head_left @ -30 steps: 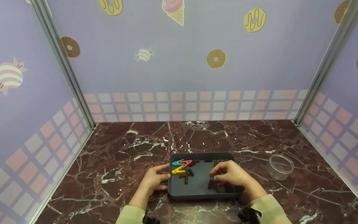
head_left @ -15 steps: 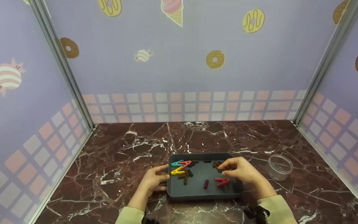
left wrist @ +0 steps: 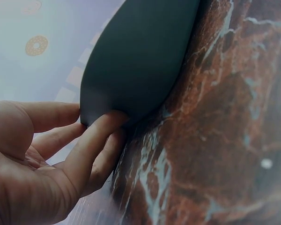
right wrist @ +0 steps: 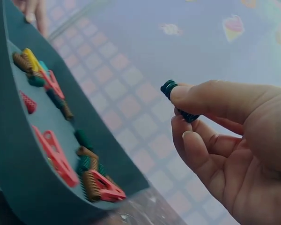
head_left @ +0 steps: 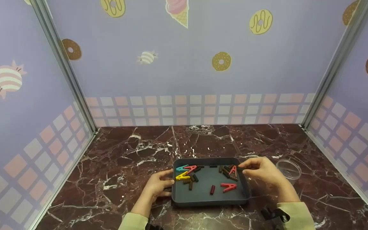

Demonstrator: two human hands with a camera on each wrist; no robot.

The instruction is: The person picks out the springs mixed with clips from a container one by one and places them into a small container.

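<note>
A dark grey tray (head_left: 209, 201) holds clothespins and small ribbed pieces. My left hand (head_left: 157, 183) grips its left side; in the left wrist view, fingertips (left wrist: 114, 117) press the outer wall. My right hand (head_left: 262, 171) is over the tray's right rim, pinching a dark green ribbed piece (right wrist: 189, 115) between thumb and fingers. Inside the tray, a yellow clothespin (head_left: 182, 176), a teal one and a red one lie at left. A red clothespin (head_left: 228, 187) lies near the front right, beside a dark red ribbed piece (head_left: 212, 189). Another red clothespin (head_left: 233, 170) rests among brown and green ribbed pieces.
A clear round plastic container (head_left: 288, 169) stands right of the tray, partly hidden by my right hand. Dark red marble tabletop (head_left: 133, 143) surrounds them. Patterned panels (head_left: 158, 80) enclose the back and both sides.
My right hand has moved right, from above the tray's inside to its right rim, carrying the green ribbed piece and uncovering the right-hand clothespins. My left hand stays at the tray.
</note>
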